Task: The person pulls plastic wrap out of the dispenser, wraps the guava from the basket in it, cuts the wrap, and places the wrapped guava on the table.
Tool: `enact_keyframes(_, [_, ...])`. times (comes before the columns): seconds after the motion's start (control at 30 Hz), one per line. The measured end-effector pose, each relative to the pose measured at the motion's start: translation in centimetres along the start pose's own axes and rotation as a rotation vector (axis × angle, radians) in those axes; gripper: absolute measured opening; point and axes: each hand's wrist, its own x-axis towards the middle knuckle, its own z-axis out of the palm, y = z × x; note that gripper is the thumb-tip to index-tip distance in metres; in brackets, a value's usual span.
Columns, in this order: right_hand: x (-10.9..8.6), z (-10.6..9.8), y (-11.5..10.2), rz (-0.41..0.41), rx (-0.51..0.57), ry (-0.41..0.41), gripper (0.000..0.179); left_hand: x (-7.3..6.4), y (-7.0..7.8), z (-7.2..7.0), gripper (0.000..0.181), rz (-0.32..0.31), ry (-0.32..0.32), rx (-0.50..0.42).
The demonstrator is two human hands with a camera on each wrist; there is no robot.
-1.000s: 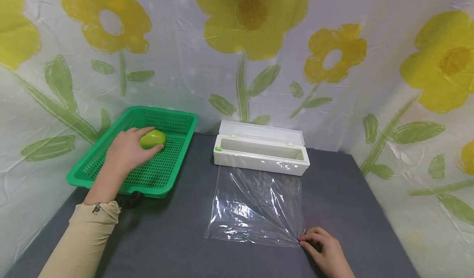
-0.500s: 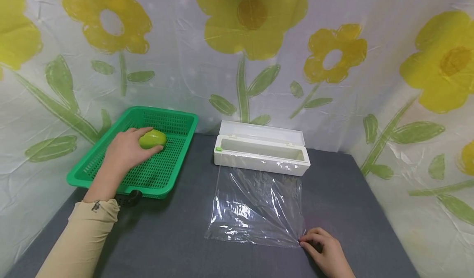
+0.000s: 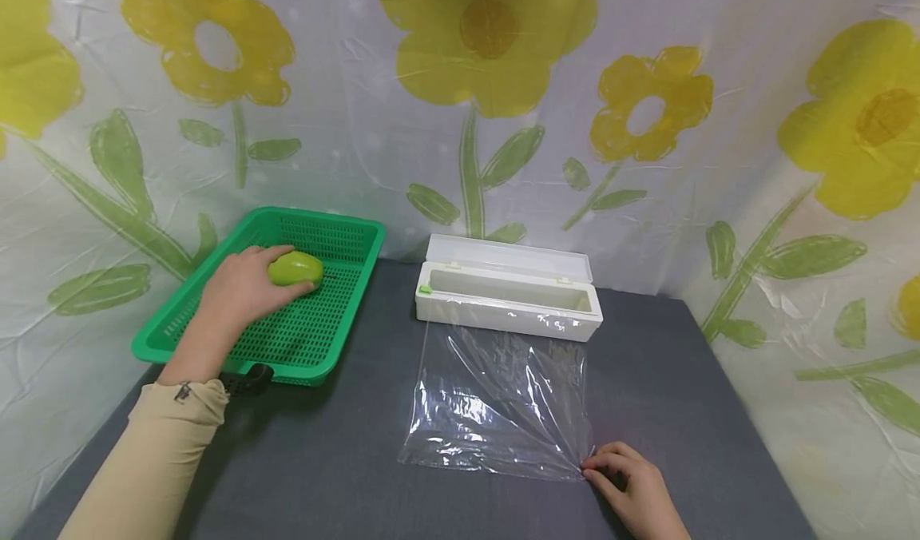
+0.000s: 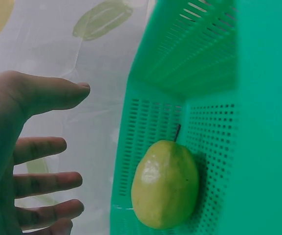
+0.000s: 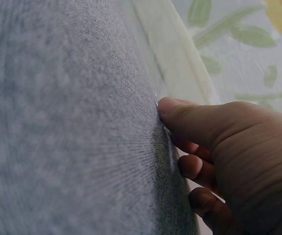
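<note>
A yellow-green pear with a short dark stem lies in the green plastic basket at the left. Over it hovers my left hand, thumb and fingers spread; in the left wrist view the fingers are parted and stand off from the fruit. A sheet of clear cling film extends from the white wrap dispenser toward me. My right hand pinches the near right corner of this film between thumb and fingertips, low at the tabletop; the right wrist view shows the thumb at the film's edge.
The dispenser's lid is raised at the back, with a small green slider at its left end. A dark grey cloth covers the table. Flower-printed curtains hang behind and at both sides.
My left hand and forearm have shifted very slightly left, exposing a little more of the pear. The right hand and film stay as they were.
</note>
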Motion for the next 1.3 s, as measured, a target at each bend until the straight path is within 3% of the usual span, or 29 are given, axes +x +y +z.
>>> enact_keyframes(0.27, [0.0,0.0,0.1,0.018,-0.011,-0.012,0.037,1.1,0.5,-1.1,0.085,0.014,-0.013,0.013])
enact_keyframes(0.57, [0.1,0.0,-0.1,0.043,0.010,-0.034,0.037,2.0,0.4,-1.7,0.090,0.007,-0.074,0.027])
enact_keyframes(0.97, [0.0,0.0,0.1,0.045,0.007,-0.033,0.037,3.3,-0.8,-1.1,0.094,-0.041,-0.150,0.014])
enact_keyframes(1.13, [0.0,0.0,0.2,0.053,0.016,-0.029,0.036,3.8,-1.5,-0.5,0.094,-0.052,-0.161,0.012])
enact_keyframes(1.3, [0.0,0.2,0.3,0.012,0.007,0.000,0.036,4.5,-2.4,0.3,0.093,-0.048,-0.148,0.027])
